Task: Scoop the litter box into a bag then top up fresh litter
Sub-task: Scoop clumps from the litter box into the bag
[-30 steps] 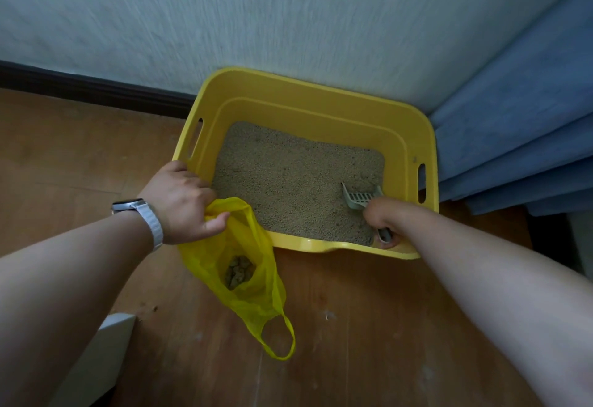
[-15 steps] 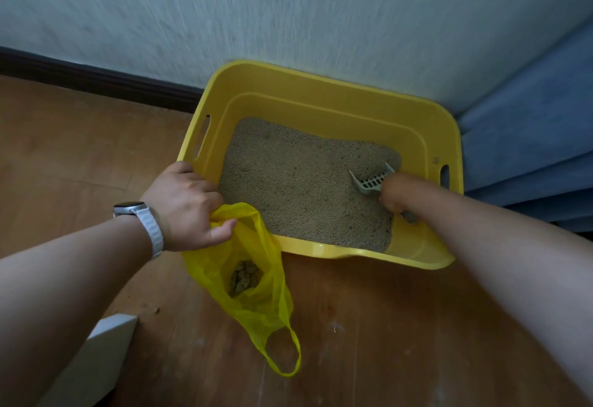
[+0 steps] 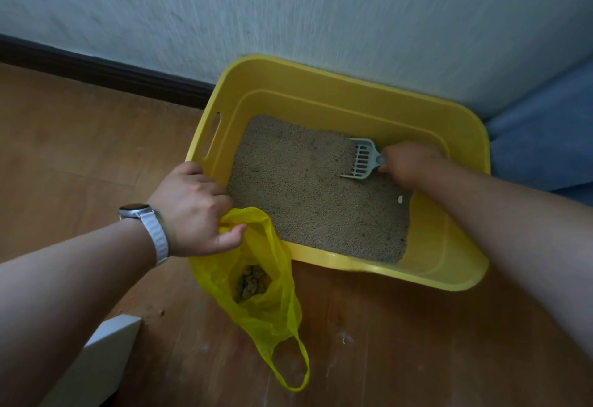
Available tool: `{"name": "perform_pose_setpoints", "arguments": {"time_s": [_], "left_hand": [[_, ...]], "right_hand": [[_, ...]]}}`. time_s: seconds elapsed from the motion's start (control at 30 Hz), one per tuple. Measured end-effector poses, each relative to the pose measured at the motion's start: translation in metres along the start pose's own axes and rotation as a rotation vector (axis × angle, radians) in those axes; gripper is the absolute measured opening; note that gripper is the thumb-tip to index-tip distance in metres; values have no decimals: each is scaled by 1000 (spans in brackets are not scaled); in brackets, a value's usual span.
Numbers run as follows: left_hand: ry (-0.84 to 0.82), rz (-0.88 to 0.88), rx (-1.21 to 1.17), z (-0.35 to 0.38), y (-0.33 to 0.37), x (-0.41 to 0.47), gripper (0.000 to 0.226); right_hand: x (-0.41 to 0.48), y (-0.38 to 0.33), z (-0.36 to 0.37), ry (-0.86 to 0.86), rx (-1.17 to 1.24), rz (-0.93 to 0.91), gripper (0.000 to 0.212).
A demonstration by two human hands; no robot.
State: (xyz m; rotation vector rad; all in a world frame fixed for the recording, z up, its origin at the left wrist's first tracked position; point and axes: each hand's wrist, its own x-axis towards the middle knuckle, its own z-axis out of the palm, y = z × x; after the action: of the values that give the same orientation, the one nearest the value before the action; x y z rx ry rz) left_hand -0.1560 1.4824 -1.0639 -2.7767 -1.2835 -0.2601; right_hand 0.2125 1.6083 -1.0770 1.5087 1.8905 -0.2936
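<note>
Gripping scoop (image 3: 362,158), right hand (image 3: 406,162); left hand (image 3: 192,210) pinching bag (image 3: 256,278)

Both forearms are showing bare, with no sleeves reaching into view. The left hand (image 3: 192,210) is wearing no rings, and the right hand (image 3: 409,162) is likewise plain. A watch (image 3: 136,209) is sitting on the left wrist, its dark rounded face joining a pale woven strap (image 3: 157,239).

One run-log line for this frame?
left hand: holds yellow plastic bag open | right hand: grey slotted scoop in litter
</note>
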Motion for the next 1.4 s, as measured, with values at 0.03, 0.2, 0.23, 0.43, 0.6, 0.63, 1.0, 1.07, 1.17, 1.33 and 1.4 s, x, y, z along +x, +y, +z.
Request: {"name": "perform_pose_setpoints", "arguments": {"time_s": [0.03, 0.2, 0.23, 0.43, 0.6, 0.63, 1.0, 1.07, 1.17, 1.33, 1.4], "left_hand": [[3, -2, 2, 0, 0, 0, 51], [9, -3, -11, 1, 0, -1, 49], [8, -3, -14, 1, 1, -1, 49], [19, -2, -38, 2, 0, -1, 48], [31, -11, -53, 2, 1, -1, 47], [34, -10, -58, 2, 1, -1, 47], [60, -23, -65, 1, 2, 1, 45], [54, -25, -60, 2, 1, 0, 45], [44, -22, -56, 1, 1, -1, 45], [45, -20, -46, 3, 1, 1, 46], [44, -21, -42, 3, 1, 0, 46]], "right_hand": [[4, -3, -1, 28, 29, -23, 27], [16, -21, -6, 114, 46, -137, 30], [17, -25, -8, 131, 40, -160, 29], [31, -39, -27, 183, 79, -268, 24], [33, -55, -42, 238, 33, -384, 20], [33, -59, -45, 246, 16, -410, 19], [43, -103, -55, 197, 65, -578, 24], [46, -101, -51, 169, 98, -594, 25], [49, -102, -49, 143, 96, -629, 18], [51, -104, -54, 121, 46, -667, 17], [51, -106, -59, 110, 17, -694, 14]]}}
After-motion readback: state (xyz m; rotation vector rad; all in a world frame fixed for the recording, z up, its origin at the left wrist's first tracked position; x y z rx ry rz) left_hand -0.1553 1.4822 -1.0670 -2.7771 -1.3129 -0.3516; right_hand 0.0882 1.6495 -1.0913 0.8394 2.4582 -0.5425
